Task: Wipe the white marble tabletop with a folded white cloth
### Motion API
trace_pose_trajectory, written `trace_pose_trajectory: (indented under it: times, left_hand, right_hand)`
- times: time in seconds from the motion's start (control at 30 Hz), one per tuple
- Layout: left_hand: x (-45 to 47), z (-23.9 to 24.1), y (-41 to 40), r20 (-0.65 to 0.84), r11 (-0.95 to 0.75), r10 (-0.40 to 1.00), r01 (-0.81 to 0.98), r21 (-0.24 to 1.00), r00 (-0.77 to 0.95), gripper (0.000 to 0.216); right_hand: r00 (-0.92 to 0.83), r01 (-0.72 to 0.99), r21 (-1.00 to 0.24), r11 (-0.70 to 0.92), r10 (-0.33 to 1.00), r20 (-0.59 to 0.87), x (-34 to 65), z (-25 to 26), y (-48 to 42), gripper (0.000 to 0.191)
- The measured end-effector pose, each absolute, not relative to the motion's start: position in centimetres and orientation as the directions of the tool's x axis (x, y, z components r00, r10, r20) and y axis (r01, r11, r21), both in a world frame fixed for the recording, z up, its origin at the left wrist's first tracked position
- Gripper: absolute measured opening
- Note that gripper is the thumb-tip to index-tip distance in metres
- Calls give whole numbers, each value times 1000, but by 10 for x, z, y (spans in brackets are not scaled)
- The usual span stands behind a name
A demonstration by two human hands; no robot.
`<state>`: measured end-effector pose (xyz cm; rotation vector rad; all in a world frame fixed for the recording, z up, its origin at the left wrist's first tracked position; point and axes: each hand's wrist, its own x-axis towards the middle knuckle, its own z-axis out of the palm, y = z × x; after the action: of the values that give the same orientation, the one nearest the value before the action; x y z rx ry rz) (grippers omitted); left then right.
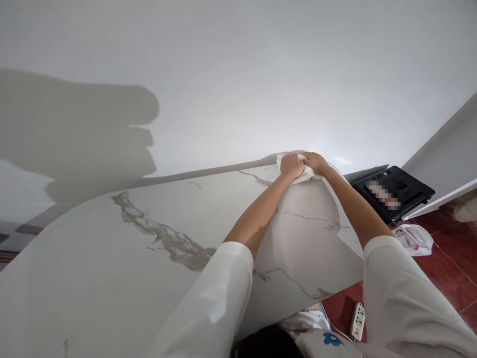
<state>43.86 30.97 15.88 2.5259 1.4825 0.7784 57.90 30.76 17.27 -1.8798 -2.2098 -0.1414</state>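
A white cloth (298, 177) lies bunched on the marble-patterned tabletop (160, 278), at its far edge near the wall. My left hand (292, 165) is closed over the cloth and presses it down. Beside it, my right hand (315, 162) rests on the cloth's right part, with its fingers curled over it and partly hidden. Both arms reach forward across the table in white sleeves.
A white wall (238, 84) rises behind the table's far edge. To the right are a black case (413, 191) and a clear plastic bag (415, 238) on the red tiled floor (452, 253). A white power strip (358, 320) lies below the near edge.
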Motion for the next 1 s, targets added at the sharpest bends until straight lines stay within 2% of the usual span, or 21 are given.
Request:
trace_pose_trajectory:
  times: [0.2, 0.3, 0.43, 0.6, 0.77, 1.0]
  left_hand:
    - [432, 147, 280, 455, -561, 794, 774, 294, 402, 43]
    - [423, 140, 249, 452, -568, 788, 777, 272, 418, 50]
    - [409, 134, 198, 438, -587, 778, 769, 252, 451, 53]
    - [390, 126, 132, 427, -622, 759, 741, 253, 492, 55]
    - [380, 115, 67, 449, -723, 676, 644, 249, 585, 58]
    - [409, 116, 17, 407, -762, 648, 552, 339, 644, 60]
  right_hand:
    - [-285, 956, 0, 292, 932, 226, 583, 164, 282, 57]
    - [-297, 953, -7, 303, 938, 177, 583, 155, 253, 61]
    - [-329, 940, -23, 341, 920, 211, 577, 143, 203, 61]
    - [-313, 947, 6, 322, 916, 250, 559, 132, 123, 60]
    - [-301, 952, 56, 300, 895, 329, 551, 116, 38, 59]
    - [-251, 965, 17, 262, 899, 360, 589, 110, -23, 60]
